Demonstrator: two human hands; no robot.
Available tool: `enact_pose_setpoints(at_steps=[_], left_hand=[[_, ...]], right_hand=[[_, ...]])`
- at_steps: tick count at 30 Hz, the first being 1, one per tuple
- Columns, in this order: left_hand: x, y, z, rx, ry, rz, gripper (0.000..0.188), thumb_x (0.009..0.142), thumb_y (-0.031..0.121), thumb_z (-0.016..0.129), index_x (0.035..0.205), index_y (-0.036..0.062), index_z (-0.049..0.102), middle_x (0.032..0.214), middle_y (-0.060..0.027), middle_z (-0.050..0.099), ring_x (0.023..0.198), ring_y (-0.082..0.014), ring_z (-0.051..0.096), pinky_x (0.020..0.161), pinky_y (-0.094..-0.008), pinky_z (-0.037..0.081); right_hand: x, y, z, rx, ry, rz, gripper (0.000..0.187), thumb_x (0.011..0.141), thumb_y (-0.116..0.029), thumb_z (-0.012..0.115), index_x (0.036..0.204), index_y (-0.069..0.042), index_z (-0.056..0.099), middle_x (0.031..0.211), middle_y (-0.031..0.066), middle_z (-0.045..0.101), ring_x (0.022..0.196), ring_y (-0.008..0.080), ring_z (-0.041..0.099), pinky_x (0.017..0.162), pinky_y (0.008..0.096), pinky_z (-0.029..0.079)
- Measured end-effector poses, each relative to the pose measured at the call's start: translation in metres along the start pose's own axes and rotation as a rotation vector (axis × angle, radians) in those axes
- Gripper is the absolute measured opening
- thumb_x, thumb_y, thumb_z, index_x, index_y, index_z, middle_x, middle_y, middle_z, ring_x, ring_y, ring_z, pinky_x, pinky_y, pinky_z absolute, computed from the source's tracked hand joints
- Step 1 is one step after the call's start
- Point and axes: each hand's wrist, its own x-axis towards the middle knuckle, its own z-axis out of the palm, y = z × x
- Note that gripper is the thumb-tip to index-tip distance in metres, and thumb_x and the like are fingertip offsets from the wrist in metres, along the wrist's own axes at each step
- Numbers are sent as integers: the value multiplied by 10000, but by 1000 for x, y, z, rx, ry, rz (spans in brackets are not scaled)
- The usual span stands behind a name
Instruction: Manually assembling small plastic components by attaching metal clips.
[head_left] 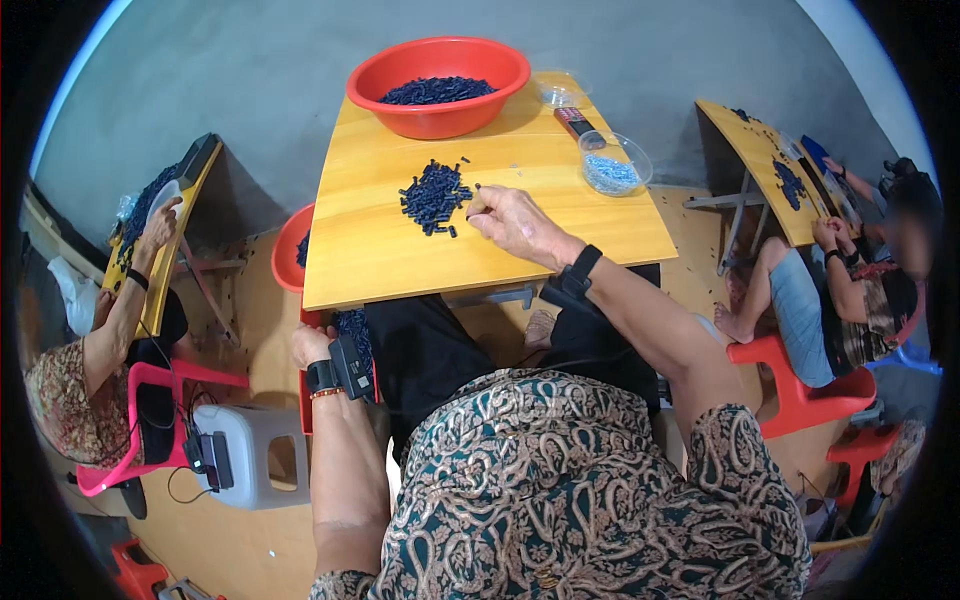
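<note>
My right hand (518, 225) is over the table, thumb and fingers pinched on a small dark cylindrical piece (478, 187); only its tip shows. Just left of those fingers lies a loose pile of short dark-blue cylindrical pieces (432, 200). Below the table's left front corner, my left hand (312, 347) hangs beside a red container (305, 400) with more dark pieces (352, 325). Its fingers are mostly hidden, so its grip is unclear. Both wrists wear black straps, the left one with a dark box.
On the yellow table (350, 250) stand a red basin (440, 122) of dark pieces, a clear tub (612, 172) of small blue-white parts and a red-and-black phone-like device (575, 122). Another red basin (288, 265) is left of it. People work at tables on both sides.
</note>
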Motion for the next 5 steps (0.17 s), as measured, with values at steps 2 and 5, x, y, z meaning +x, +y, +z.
enact_pose_setpoints(at_steps=[2, 5], left_hand=[[18, -4, 5, 49, 7, -45, 176, 881, 201, 478, 822, 46, 536, 733, -97, 552, 569, -208, 531, 483, -325, 466], [147, -29, -35, 987, -103, 494, 233, 877, 285, 649, 932, 59, 638, 919, -195, 698, 754, -299, 695, 564, -370, 541]], right_hand=[[-16, -13, -4, 170, -5, 143, 162, 868, -77, 608, 972, 47, 615, 820, 110, 611, 690, 184, 625, 614, 313, 507], [-25, -24, 3, 397, -46, 200, 315, 872, -99, 620, 1152, 38, 570, 821, 90, 620, 641, 146, 621, 562, 265, 510]])
